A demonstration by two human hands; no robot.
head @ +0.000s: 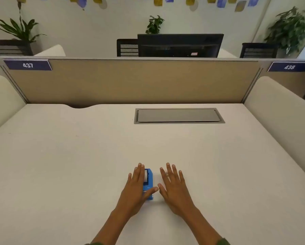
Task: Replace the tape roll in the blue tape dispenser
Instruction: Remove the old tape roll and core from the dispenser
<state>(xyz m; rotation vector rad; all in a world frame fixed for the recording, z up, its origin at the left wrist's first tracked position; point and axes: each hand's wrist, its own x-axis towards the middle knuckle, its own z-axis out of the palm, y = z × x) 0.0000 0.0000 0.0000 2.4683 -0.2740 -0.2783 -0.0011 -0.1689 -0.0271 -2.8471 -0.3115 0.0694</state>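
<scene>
Both hands lie flat and spread, grasping nothing: my left hand partly covers the blue tape dispenser on the tabletop, my right hand just beside it.

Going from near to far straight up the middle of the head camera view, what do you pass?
Blue tape dispenser → bare desk → grey cable hatch → tan divider panel → black monitor → small plant.
</scene>
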